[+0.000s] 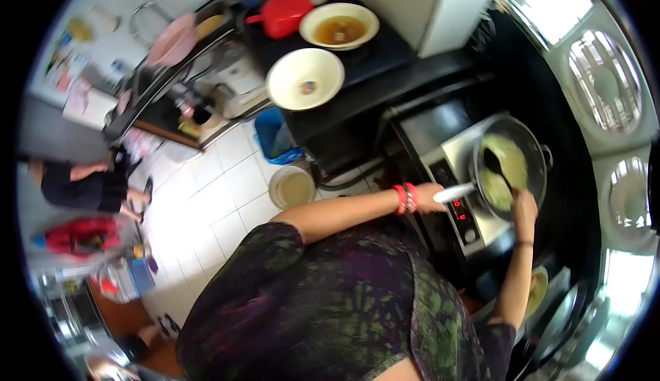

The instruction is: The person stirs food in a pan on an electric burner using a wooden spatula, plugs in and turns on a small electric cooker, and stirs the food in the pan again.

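Observation:
My left hand (430,197), with red bands on the wrist, is closed around the white handle (455,192) of a dark wok (535,128). The wok sits on an induction cooker (469,241) with lit red digits. Pale green, shredded-looking food (505,153) lies in the wok; its exact kind cannot be made out. My right hand (524,205) is closed on a spatula (493,162), whose dark head rests among the food. The spatula's grip end is mostly covered by my fingers.
On the dark counter stand a cream bowl (282,82), a bowl of brown liquid (308,26) and a red pan (285,11). A blue bin (265,128) and a bucket (292,187) are on the tiled floor. Another person (86,185) stands far left.

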